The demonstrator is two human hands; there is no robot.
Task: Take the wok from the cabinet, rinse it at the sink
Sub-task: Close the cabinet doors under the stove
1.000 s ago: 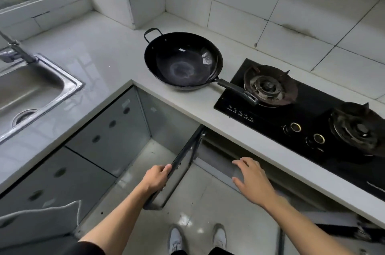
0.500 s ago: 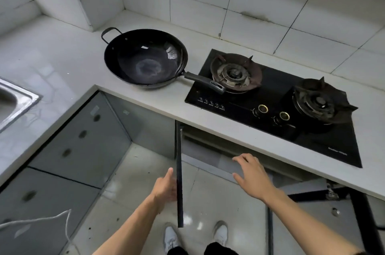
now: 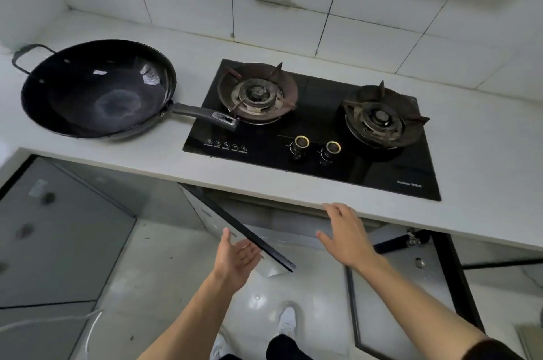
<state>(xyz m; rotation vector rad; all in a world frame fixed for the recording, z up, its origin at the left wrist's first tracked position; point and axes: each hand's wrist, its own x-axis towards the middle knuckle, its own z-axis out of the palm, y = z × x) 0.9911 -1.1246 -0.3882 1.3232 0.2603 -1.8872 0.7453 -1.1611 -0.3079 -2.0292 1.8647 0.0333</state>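
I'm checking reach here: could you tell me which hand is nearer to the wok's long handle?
Left. The left hand is below the wok's long handle, at the cabinet door; the right hand lies further right.

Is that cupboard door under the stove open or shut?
Open: the cupboard door angles out from under the counter, left hand against it.

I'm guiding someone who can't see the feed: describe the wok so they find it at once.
Start at the black two-burner hob set into the white counter. Just left of it on the counter sits the wok, its long handle reaching over the hob's left edge. It is the only pan there: round, black, empty, with a small loop handle on its far-left rim.
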